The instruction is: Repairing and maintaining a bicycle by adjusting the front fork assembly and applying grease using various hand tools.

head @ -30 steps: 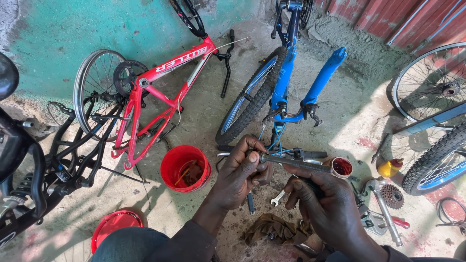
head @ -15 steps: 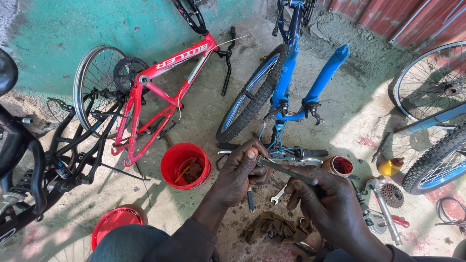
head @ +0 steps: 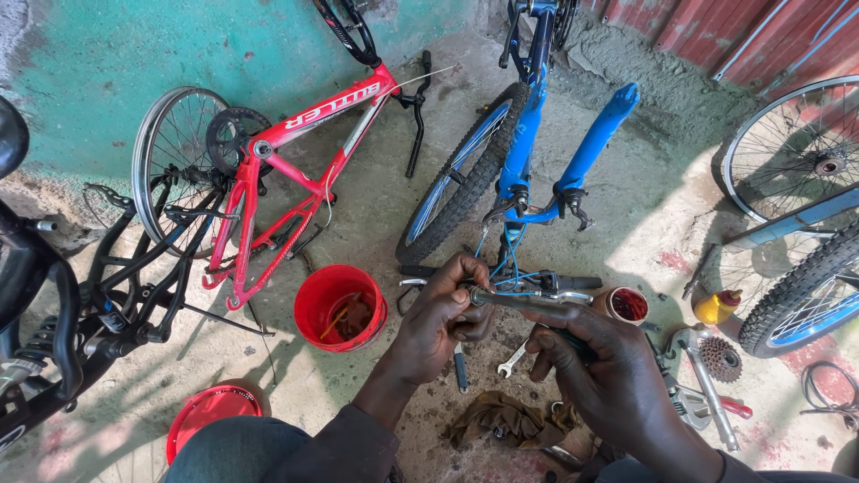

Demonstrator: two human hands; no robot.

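Metal rod [head: 528, 304] gripped at centre frame, left hand [head: 438, 322] clamped round its 9 o'clock end, right hand [head: 608, 376] closed on the 4 o'clock end, probably for steadiness. Red bucket [head: 340, 309] at 9 o'clock. Wrench [head: 512, 360] just below. Bare concrete floor [head: 376, 206], blue bicycle [head: 528, 152] at 12, red bicycle [head: 295, 170] at 10.

Dark brown sleeves [head: 358, 443], blue trousers [head: 233, 452]

Head camera, looking steeply down (close) at floor [head: 626, 215].
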